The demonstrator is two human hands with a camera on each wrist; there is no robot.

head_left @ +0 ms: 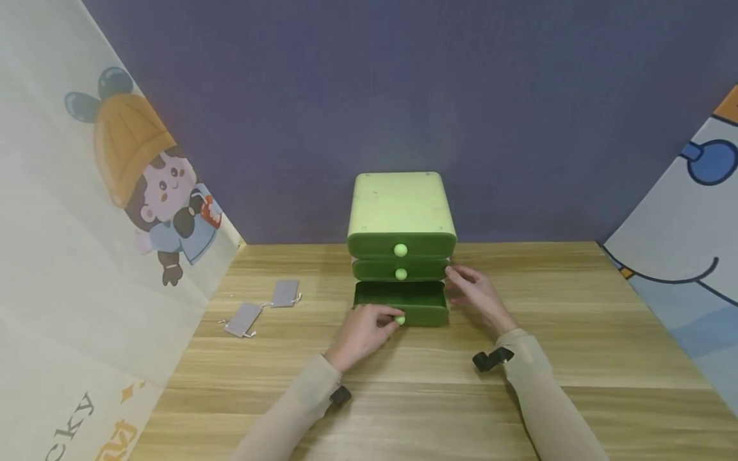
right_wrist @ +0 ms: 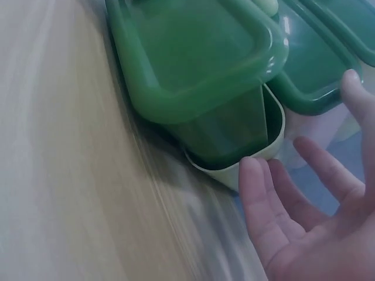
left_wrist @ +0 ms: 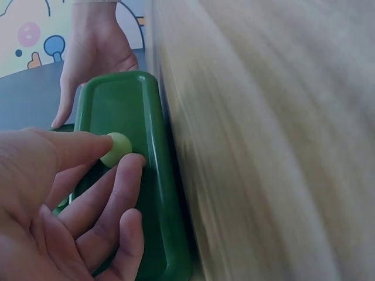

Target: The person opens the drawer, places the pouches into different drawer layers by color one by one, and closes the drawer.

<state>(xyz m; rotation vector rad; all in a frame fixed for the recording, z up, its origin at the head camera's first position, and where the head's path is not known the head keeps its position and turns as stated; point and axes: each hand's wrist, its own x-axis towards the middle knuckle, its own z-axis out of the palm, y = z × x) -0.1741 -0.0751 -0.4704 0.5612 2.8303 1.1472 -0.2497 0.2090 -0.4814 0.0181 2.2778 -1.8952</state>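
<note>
Three drawers in one small green cabinet point(head_left: 401, 208) at mid-desk point(head_left: 576, 358), back to the purple wall; bottom drawer point(head_left: 403, 306) pulled partway out, upper two closed. Left hand point(head_left: 364, 331) at the drawer front, thumb and fingers pinched on the pale round knob point(left_wrist: 116, 148), forearm stretched flat over the desk from the lower left. Right hand point(head_left: 476, 296) against the cabinet's right side beside the lower drawers, fingers straight and relaxed, gripping nothing, palm turned toward the pale shell point(right_wrist: 258, 161); seems to brace it. Hands apart, one each side of the open drawer. Drawer judged light: thin moulded plastic, stiff, smooth and a bit slippery, not fragile, likely to slide easily in its slot. Knob the natural place to take hold, small enough for a fingertip pinch only; rim of the front a second option for a firmer grip. Cabinet itself probably light enough to skid on the wood if pulled unbraced. Off to the left, well apart, two grey pouches point(head_left: 265, 306) flat on the desk near the cartoon-printed side panel point(head_left: 86, 224).
</note>
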